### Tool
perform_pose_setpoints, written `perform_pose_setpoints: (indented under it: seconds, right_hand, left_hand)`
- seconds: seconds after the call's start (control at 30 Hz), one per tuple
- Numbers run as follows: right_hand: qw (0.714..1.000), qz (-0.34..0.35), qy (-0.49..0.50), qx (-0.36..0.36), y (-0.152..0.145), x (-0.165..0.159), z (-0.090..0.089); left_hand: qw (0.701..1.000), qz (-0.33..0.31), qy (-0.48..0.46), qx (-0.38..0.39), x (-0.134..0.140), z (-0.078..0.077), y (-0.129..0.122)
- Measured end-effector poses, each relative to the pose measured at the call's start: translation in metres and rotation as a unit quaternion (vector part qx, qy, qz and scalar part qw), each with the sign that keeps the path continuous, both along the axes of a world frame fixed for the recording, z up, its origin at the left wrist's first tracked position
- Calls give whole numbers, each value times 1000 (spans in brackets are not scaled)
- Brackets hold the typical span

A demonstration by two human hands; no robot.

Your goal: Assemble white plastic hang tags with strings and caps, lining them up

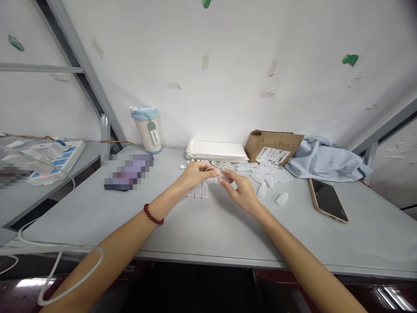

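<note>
My left hand (194, 176) and my right hand (240, 188) meet above the grey table. Both have their fingers closed in a pinch on one small translucent white piece (223, 176), partly hidden by the fingertips. A thin strand seems to run by the left fingers, too fine to make out. Under the left hand lie several flat white oblong pieces (204, 190) side by side. More loose white pieces (269, 176) are heaped right of the right hand, with a single one (282, 199) apart. A small pile of whitish strings (225, 166) lies just behind the fingers.
Along the wall stand a tumbler with a blue lid (150, 130), a white flat stack (216, 151) and an open cardboard box (273, 147). A light blue cloth (325, 158) and a phone (329, 200) lie at right. White cable (70, 248) loops near my left forearm.
</note>
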State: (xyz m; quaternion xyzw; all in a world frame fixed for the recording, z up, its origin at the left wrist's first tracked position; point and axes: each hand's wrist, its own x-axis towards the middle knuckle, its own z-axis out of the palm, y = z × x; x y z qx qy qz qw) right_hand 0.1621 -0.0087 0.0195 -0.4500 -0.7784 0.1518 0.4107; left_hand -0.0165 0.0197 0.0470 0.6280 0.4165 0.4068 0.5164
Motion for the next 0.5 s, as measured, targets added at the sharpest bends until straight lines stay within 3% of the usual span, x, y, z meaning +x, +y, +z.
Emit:
perform_pose_setpoints:
  seconds: [0.23,0.5]
  right_hand:
    - [998,26,-23,53,0,-3,-3]
    - [987,39,117,-105,0,-2,2]
  left_hand:
    - [997,33,50,44,6,-5,-2]
    - [997,-19,34,63,3,-1,-3]
